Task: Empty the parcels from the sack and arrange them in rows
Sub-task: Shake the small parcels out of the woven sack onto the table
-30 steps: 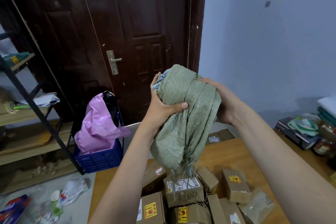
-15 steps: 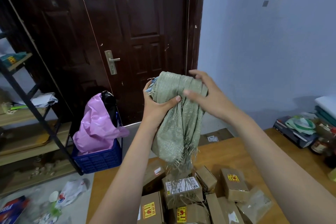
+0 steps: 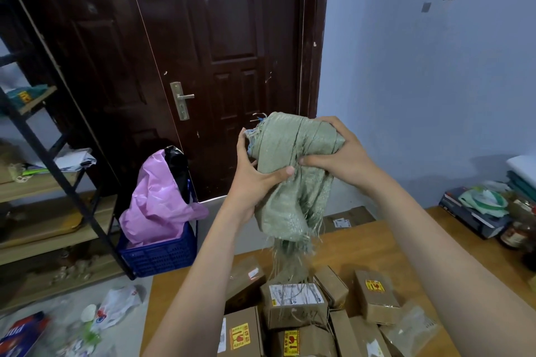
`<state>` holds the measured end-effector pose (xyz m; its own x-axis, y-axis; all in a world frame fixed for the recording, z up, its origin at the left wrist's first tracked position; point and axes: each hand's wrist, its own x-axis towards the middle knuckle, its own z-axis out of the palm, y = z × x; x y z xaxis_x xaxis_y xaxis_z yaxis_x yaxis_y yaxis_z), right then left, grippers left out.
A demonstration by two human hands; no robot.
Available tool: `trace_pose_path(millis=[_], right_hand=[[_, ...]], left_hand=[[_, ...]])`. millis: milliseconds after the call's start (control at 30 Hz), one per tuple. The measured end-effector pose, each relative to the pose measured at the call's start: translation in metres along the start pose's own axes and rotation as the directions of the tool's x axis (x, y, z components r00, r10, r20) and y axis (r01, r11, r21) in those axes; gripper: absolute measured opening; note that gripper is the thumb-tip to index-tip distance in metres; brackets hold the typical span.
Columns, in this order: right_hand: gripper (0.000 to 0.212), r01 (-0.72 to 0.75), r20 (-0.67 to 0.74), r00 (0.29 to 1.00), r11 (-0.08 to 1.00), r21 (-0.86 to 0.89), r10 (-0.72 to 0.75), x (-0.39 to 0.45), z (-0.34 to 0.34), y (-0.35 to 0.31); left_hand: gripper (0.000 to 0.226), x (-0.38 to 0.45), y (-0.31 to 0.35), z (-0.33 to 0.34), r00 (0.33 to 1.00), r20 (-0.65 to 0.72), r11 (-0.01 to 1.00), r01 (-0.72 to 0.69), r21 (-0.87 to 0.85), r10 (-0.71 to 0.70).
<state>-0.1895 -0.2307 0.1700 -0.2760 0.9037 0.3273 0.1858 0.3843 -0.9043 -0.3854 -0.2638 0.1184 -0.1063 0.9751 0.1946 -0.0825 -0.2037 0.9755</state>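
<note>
A bunched-up green woven sack is held in the air above the wooden table. My left hand grips its left side with the thumb across the front. My right hand grips its top right, thumb pressing into the fabric. Frayed threads hang from the sack's lower end down onto a heap of brown cardboard parcels. Several parcels lie jumbled, some with yellow and red stickers, one with a white label. A clear plastic packet lies at the heap's right.
A dark brown door stands behind. A blue crate with a pink bag sits on the floor at left, beside a shelf rack. Litter lies on the floor. Books, jars and cloth crowd the table's right edge.
My right hand has closed over the sack's top right and both hands squeeze it into a tighter bundle. The sack hangs shorter than before.
</note>
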Motion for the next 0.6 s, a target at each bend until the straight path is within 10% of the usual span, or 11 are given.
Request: trace_pose_path(millis=[600], right_hand=[[0.052, -0.196, 0.083, 0.979, 0.972, 0.128, 0.186, -0.001, -0.016, -0.013]], left_hand=[[0.098, -0.005, 0.004, 0.006, 0.98, 0.184, 0.989, 0.102, -0.11, -0.081]])
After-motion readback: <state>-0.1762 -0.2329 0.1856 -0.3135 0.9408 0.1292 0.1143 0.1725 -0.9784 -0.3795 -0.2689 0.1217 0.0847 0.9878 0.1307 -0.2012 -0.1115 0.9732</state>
